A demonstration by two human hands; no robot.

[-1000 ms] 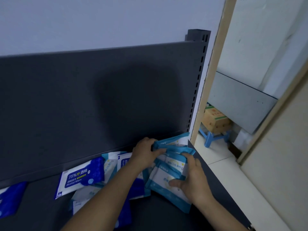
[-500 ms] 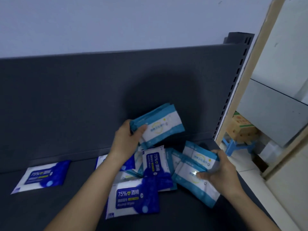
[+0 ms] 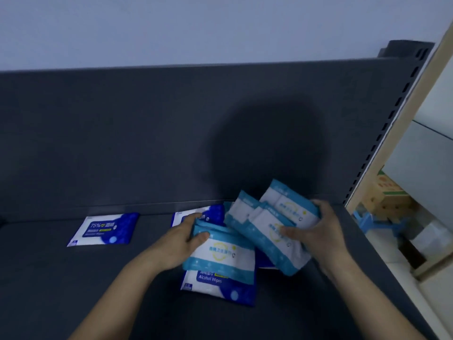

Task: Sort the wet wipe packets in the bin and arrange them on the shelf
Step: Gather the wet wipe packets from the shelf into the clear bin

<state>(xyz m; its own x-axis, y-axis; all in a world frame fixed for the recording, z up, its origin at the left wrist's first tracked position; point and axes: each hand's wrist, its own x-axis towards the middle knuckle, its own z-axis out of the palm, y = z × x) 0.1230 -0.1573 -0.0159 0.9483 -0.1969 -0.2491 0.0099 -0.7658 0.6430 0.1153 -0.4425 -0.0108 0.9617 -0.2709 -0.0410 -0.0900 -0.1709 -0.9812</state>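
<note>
Dark grey shelf [image 3: 73,278] bearing soft plastic wet wipe packets: one dark blue-and-white packet [image 3: 104,229] flat, apart at left; a second dark blue-and-white packet [image 3: 215,285] under a light blue-and-white packet [image 3: 220,253]; fanned light blue-and-white packets [image 3: 274,224] tilted at right.

One head-worn view looks forward and down, close over the dark shelf [image 3: 73,278] and its back panel [image 3: 122,143]

The shelf [image 3: 73,278] and its back panel [image 3: 122,143] are dark grey. At left centre lies a dark blue and white alcohol wipes packet [image 3: 104,229]. The wet wipe packets [image 3: 277,229] at centre right are white with light blue bands and a yellow ring. The wall [image 3: 196,28] across the top is pale blue-grey.
</note>
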